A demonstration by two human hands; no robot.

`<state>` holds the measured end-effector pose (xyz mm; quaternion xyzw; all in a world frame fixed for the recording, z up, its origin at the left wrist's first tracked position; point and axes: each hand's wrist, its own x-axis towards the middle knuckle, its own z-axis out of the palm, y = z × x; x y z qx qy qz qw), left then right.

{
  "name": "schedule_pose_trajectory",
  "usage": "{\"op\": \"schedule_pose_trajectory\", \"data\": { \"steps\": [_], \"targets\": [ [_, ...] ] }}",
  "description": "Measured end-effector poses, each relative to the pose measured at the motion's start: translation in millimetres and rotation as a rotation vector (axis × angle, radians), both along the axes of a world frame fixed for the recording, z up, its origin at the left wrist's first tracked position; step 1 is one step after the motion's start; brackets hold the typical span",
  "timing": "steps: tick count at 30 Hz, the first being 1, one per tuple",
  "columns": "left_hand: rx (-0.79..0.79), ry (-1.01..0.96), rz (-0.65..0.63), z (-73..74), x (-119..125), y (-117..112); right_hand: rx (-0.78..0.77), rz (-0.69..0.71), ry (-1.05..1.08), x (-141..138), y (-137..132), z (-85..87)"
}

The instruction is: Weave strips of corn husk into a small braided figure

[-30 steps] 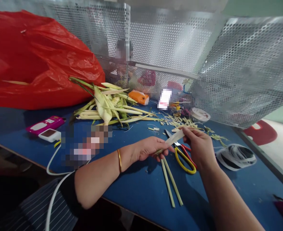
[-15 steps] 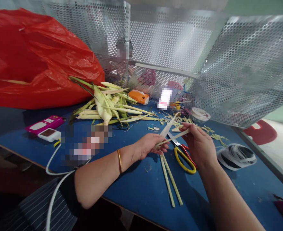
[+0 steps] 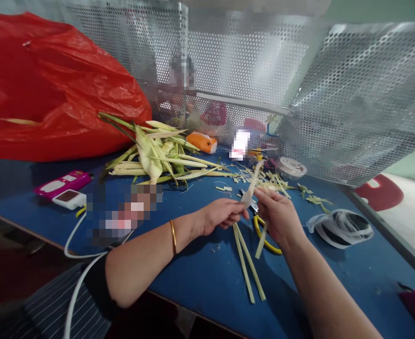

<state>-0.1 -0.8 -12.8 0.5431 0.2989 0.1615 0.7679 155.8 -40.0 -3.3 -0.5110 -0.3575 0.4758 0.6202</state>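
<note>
My left hand (image 3: 224, 212) is closed, thumb and finger pinching a pale corn husk piece (image 3: 253, 181) that stands up from the grip. My right hand (image 3: 278, 214) sits close beside it, fingertips pinched at the husk. A narrow husk strip (image 3: 261, 242) hangs below the right hand, apparently held in its fingers. Two long husk strips (image 3: 246, 263) extend toward me from beneath the left hand; whether that hand holds them, I cannot tell. Behind the hands, scissors (image 3: 271, 248) with yellow handles lie on the blue table (image 3: 200, 268), partly covered.
A corn husk pile (image 3: 150, 160) lies at the left, beside a large red plastic bag (image 3: 62, 99). Trimmings (image 3: 274, 181) litter the back. White ribbon coil (image 3: 345, 228), tape roll (image 3: 291, 167), orange tissue pack (image 3: 202, 142), and magenta device (image 3: 62, 183) with a white cable (image 3: 73, 235) surround the work area.
My right hand has moved left and in against the left hand. The strip stretched between the hands now hangs down below the right hand, and the husk piece stands more upright.
</note>
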Motion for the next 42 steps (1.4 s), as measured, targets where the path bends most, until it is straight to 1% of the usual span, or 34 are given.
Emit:
{"op": "schedule_pose_trajectory", "data": {
  "steps": [2,6,7,8,10,12,13,15,18,20,24,26,29,31,33,36,39,42],
  "targets": [
    [0.025,-0.004,0.014,0.0,0,-1,-0.009,0.006,-0.007,1,0,-0.1],
    [0.015,-0.036,0.084,0.5,0,0,-0.058,0.162,0.063,4,-1,1.8],
    [0.001,-0.034,0.081,0.6,0,0,-0.069,0.201,0.071,4,-1,2.5],
    [-0.015,-0.03,0.057,0.6,0,1,-0.081,0.236,0.068,4,-2,3.1],
    [-0.049,-0.028,-0.039,0.0,-1,2,-0.112,0.304,0.036,2,-4,3.8],
    [-0.07,-0.039,-0.12,-1.0,-1,3,-0.12,0.338,-0.006,-1,-5,3.6],
    [-0.077,-0.042,-0.139,-1.4,-1,3,-0.115,0.34,-0.02,-2,-5,3.3],
    [-0.08,-0.045,-0.135,-1.8,-1,3,-0.103,0.309,-0.018,-3,-5,2.5],
    [-0.065,-0.053,-0.122,-0.3,-1,2,-0.105,0.228,0.05,-4,-3,1.6],
    [-0.008,-0.052,-0.087,1.3,0,0,-0.09,0.165,0.113,-6,-2,1.1],
    [0.152,-0.015,-0.003,2.4,1,-3,-0.012,0.056,0.195,-7,0,-0.4],
    [0.156,0.007,-0.013,1.7,1,-4,0.02,-0.007,0.194,-6,1,-0.9],
    [0.123,0.013,-0.037,0.4,1,-2,0.058,-0.112,0.178,0,2,-0.6],
    [0.099,0.006,-0.04,0.1,0,-1,0.081,-0.155,0.19,5,3,0.7],
    [0.085,-0.004,-0.059,1.2,-1,1,0.096,-0.16,0.216,8,3,2.5],
    [0.082,-0.007,-0.063,5.4,-3,3,0.098,-0.093,0.239,9,1,5.7],
    [0.041,-0.027,0.006,9.1,-3,2,0.058,-0.009,0.204,3,-2,7.2],
    [0.04,-0.086,0.06,8.0,0,-1,0.006,0.018,0.118,-5,-4,5.0]
  ]
}}
